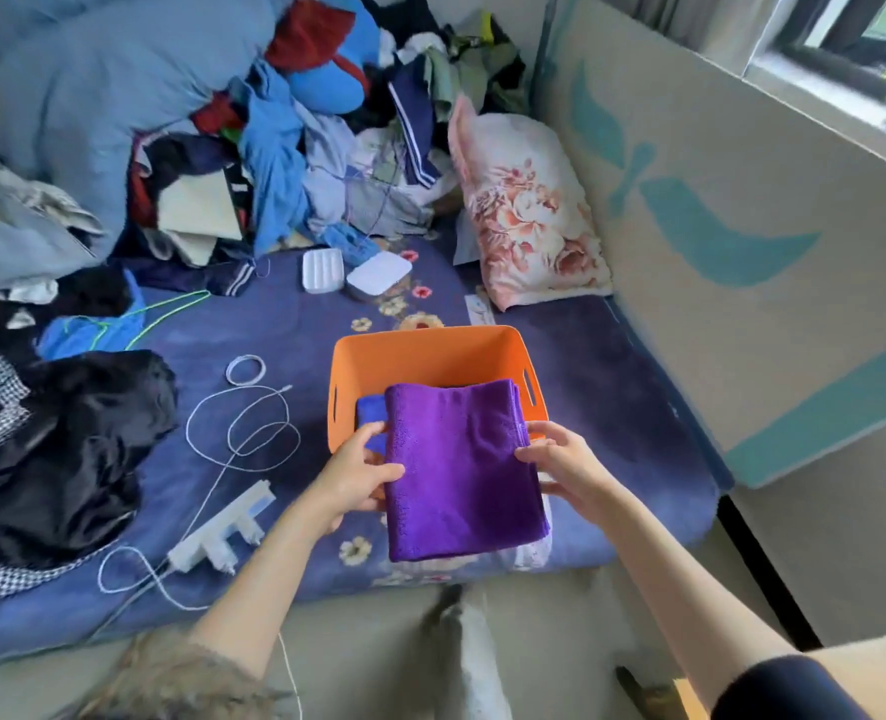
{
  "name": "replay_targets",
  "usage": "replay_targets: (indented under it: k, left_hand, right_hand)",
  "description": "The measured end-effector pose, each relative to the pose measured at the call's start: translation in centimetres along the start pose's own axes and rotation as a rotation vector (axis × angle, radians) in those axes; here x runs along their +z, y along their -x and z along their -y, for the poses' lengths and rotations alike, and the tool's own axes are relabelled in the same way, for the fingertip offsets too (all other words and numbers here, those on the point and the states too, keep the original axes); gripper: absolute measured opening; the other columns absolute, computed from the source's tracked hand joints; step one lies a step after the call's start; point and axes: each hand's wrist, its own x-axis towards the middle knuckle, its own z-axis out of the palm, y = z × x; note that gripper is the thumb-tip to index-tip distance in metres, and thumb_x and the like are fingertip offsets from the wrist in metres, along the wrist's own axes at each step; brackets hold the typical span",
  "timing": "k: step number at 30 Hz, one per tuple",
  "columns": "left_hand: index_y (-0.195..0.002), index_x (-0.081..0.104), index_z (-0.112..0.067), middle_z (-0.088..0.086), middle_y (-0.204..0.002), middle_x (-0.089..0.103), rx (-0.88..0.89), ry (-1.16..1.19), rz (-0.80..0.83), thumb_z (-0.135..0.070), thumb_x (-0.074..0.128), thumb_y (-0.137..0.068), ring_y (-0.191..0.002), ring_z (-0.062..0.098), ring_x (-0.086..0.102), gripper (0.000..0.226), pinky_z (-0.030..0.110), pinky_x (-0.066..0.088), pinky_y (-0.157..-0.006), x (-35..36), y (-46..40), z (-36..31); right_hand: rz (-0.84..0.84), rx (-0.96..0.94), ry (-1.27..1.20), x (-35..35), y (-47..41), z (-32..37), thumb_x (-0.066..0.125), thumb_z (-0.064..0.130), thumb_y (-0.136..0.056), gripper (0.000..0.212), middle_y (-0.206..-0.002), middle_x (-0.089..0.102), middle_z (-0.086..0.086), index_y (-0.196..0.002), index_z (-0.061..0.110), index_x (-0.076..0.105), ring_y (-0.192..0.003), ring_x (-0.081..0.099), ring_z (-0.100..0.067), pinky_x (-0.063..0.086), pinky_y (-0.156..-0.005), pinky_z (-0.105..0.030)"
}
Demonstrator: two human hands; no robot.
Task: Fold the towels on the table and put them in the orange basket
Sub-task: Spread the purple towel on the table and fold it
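Two towels and one basket sit at the centre of the frame: I hold a folded purple towel [461, 470] over the near rim of the orange basket [420, 356], while a blue towel [370, 407] already lies inside it, showing at the basket's lower left corner. The basket stands on the bed [284, 324], which is covered in a dark blue flowered blanket.

My left hand [357, 475] grips the purple towel's left edge, thumb on top and fingers curled beneath. My right hand [560, 459] pinches the right edge the same way, fingers bent around the cloth. The towel's far end reaches into the basket; its near end hangs toward the bed's edge.

Left of the basket lie one white power strip [222, 537] and its looping white cable [243, 423]. Two white boxes [378, 275] rest above the basket. One flowered pillow [529, 215] leans in the upper right, and a heap of clothes [295, 148] fills the upper left. A black garment [66, 449] lies at the left edge.
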Motion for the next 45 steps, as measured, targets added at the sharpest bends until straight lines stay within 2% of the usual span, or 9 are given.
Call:
replay_targets:
  k: [3, 9, 14, 18, 24, 30, 34, 38, 45]
  left_hand:
    - [-0.136, 0.037, -0.026, 0.009, -0.097, 0.056, -0.043, -0.002, -0.027, -0.002, 0.058, -0.088, -0.063, 0.013, 0.061, 0.057, 0.031, 0.053, -0.061, -0.7, -5.1, -0.9]
    - [-0.14, 0.032, -0.026, 0.006, -0.099, 0.053, -0.157, -0.027, -0.085, -0.002, 0.055, -0.089, -0.081, 0.016, 0.059, 0.061, 0.031, 0.05, -0.064, -1.5, -15.0, -1.7]
    - [-0.139, 0.034, -0.022, 0.003, -0.086, 0.052, -0.223, -0.115, -0.179, 0.002, 0.05, -0.089, -0.072, 0.019, 0.056, 0.057, 0.028, 0.046, -0.055, -2.4, -22.4, 0.5]
    - [-0.137, 0.04, -0.017, 0.017, -0.111, 0.061, -0.27, -0.33, -0.274, 0.0, 0.053, -0.083, -0.096, 0.034, 0.06, 0.058, 0.039, 0.048, -0.08, -2.7, -26.3, 4.0]
    - [-0.143, 0.03, -0.02, 0.017, -0.132, 0.044, -0.371, -0.705, -0.26, -0.01, 0.048, -0.088, -0.123, 0.036, 0.043, 0.059, 0.041, 0.036, -0.101, -2.8, -30.9, 9.3]
    - [-0.143, 0.024, -0.018, 0.016, -0.137, 0.032, -0.374, -0.808, -0.312, -0.002, 0.043, -0.088, -0.114, 0.039, 0.049, 0.06, 0.044, 0.041, -0.089, -2.9, -34.3, 10.7]
    - [-0.147, 0.012, -0.017, 0.014, -0.138, 0.032, -0.346, -0.899, -0.355, 0.0, 0.044, -0.087, -0.107, 0.035, 0.055, 0.07, 0.042, 0.045, -0.079, -2.7, -34.9, 11.1]
    - [-0.149, 0.005, -0.021, 0.013, -0.127, 0.04, -0.391, -0.935, -0.372, 0.0, 0.047, -0.087, -0.094, 0.036, 0.061, 0.077, 0.043, 0.046, -0.073, -2.6, -34.9, 10.7]
    - [-0.149, 0.002, -0.024, 0.012, -0.127, 0.037, -0.384, -1.012, -0.378, -0.002, 0.051, -0.085, -0.099, 0.032, 0.058, 0.083, 0.041, 0.047, -0.067, -2.2, -35.2, 10.5]
  right_hand:
    - [0.033, 0.03, 0.02, 0.2, -5.6, 1.7, 0.055, -0.001, -0.084, 0.03, -0.089, 0.063, -0.008, -0.109, 0.015, 0.059, -0.072, 0.059, -0.017, 0.049, -0.062, -0.028]
    - [0.064, 0.194, 0.087, 1.0, -17.2, 3.3, 0.058, 0.003, -0.082, 0.023, -0.104, 0.06, -0.01, -0.098, 0.02, 0.056, -0.092, 0.056, -0.023, 0.048, -0.074, -0.033]
    - [0.087, 0.343, 0.11, 3.2, -25.0, 1.9, 0.055, -0.003, -0.082, 0.025, -0.093, 0.056, -0.009, -0.1, 0.015, 0.053, -0.086, 0.052, -0.021, 0.049, -0.075, -0.036]
    - [0.091, 0.477, 0.106, 5.8, -29.8, -0.3, 0.052, -0.007, -0.08, 0.025, -0.08, 0.053, -0.002, -0.086, 0.017, 0.053, -0.072, 0.049, -0.016, 0.046, -0.066, -0.031]
    - [0.042, 0.609, 0.123, 9.3, -34.0, -6.4, 0.05, -0.01, -0.081, 0.027, -0.079, 0.052, -0.002, -0.082, 0.017, 0.05, -0.068, 0.047, -0.015, 0.047, -0.063, -0.032]
    - [0.008, 0.577, 0.138, 11.1, -38.0, -8.7, 0.05, -0.008, -0.084, 0.024, -0.076, 0.053, -0.001, -0.088, 0.015, 0.051, -0.067, 0.05, -0.014, 0.047, -0.058, -0.03]
    - [0.019, 0.514, 0.191, 11.9, -39.7, -9.5, 0.051, -0.006, -0.081, 0.026, -0.081, 0.057, -0.003, -0.079, 0.02, 0.053, -0.079, 0.055, -0.023, 0.052, -0.075, -0.042]
    - [0.016, 0.48, 0.234, 12.2, -40.2, -9.8, 0.05, -0.005, -0.079, 0.029, -0.084, 0.059, -0.004, -0.077, 0.023, 0.053, -0.079, 0.055, -0.023, 0.047, -0.07, -0.035]
    - [-0.018, 0.235, 0.578, 12.0, -39.2, -9.5, 0.052, 0.006, -0.088, 0.028, -0.109, 0.056, -0.006, -0.115, 0.01, 0.051, -0.099, 0.057, -0.027, 0.043, -0.079, -0.031]
